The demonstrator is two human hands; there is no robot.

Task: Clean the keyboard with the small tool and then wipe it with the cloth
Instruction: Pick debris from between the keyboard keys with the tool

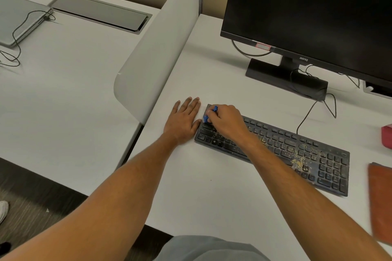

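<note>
A black keyboard [297, 154] lies at an angle on the white desk [212, 197], with yellowish crumbs scattered over its middle and right keys. My right hand [226, 122] is over the keyboard's far left corner and grips a small blue tool [212, 113] that touches the keys there. My left hand [183, 119] rests flat on the desk with straight fingers, its thumb against the keyboard's left edge. An orange-brown cloth [380, 201] lies at the right edge of the desk.
A black monitor [307, 10] on its stand [284, 76] rises behind the keyboard, with cables trailing to the desk. A red object [387, 136] sits at the right edge. A grey divider [157, 48] separates a neighbouring desk holding a closed laptop [19, 19].
</note>
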